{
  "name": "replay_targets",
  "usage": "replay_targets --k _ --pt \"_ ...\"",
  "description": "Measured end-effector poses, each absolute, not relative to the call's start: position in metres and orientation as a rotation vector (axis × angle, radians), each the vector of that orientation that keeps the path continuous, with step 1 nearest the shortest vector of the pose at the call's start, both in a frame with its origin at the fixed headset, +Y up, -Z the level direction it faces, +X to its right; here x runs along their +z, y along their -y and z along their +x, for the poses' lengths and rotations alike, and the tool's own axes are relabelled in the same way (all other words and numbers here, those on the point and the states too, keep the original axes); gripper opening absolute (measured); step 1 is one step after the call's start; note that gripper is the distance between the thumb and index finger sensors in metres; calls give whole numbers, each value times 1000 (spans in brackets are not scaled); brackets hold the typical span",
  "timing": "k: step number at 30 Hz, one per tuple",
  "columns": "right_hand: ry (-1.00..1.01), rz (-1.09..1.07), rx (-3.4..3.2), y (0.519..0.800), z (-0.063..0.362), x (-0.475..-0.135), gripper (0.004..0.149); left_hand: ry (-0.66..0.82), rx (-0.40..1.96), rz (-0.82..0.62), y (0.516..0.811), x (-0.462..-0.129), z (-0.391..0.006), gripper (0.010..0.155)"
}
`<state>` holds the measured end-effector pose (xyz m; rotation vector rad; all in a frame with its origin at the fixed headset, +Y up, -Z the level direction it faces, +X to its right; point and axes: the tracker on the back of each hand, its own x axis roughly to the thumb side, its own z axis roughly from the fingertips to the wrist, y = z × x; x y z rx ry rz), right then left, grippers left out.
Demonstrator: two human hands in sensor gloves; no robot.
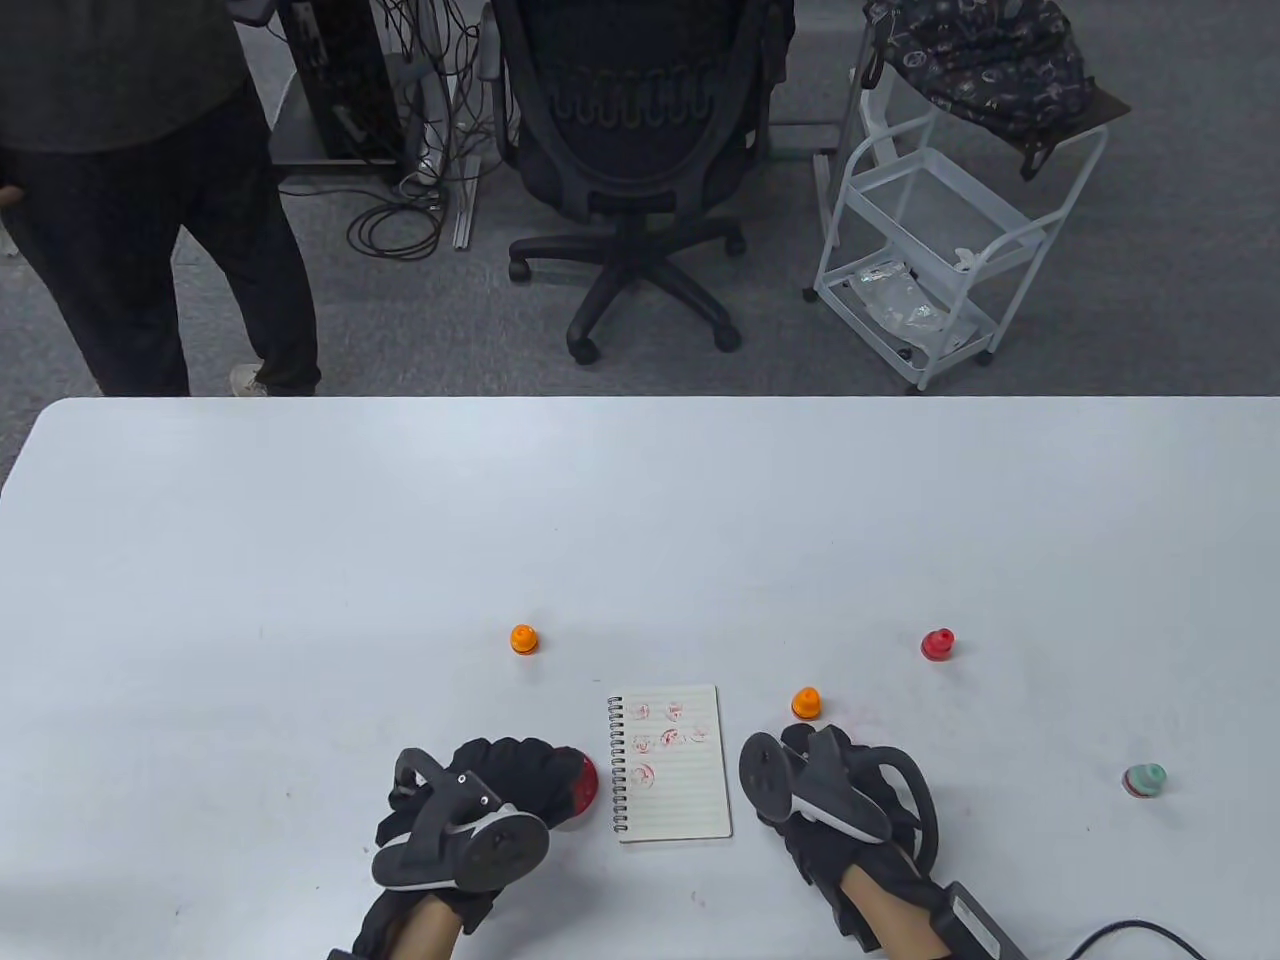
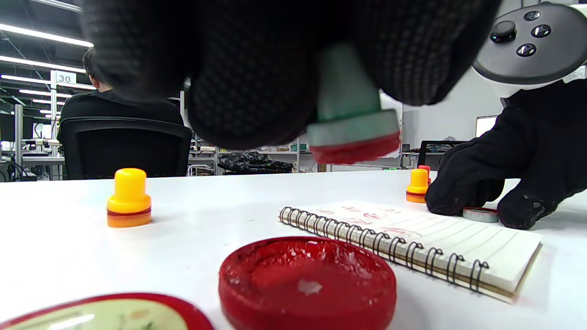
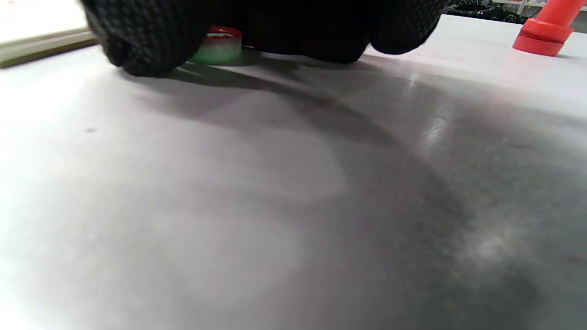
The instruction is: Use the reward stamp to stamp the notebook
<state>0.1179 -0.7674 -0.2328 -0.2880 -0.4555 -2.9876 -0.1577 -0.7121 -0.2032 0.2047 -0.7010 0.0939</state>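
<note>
Black-gloved left hand (image 2: 257, 68) is pinching a green stamp (image 2: 353, 119) by its stem, hovering over the red ink pad (image 2: 307, 279) beside the notebook (image 1: 672, 765). Probably light, slippery plastic, so gripping high seems right. Right hand (image 1: 835, 775) is resting fingertips on the table (image 1: 300, 560), holding nothing I can see.

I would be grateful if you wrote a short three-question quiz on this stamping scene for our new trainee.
1. True or false: the left hand holds a green stamp in the air above the red ink pad.
2. How many orange stamps stand on the table?
A. one
B. two
C. three
3. Fill in: the notebook has its spiral binding on the table view's ____ side.

Key
1. True; its red face is clear of the pad.
2. B: one beyond the notebook, one near the right hand.
3. Left.
</note>
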Motion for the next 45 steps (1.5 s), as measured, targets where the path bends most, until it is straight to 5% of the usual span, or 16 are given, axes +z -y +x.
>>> replay_targets --k 19,45 --pt "356 -332 -3090 752 121 -226 60 707 280 240 712 -203 -158 45" --pt "249 -842 -3711 717 97 -194 65 663 969 217 711 -190 -138 45"
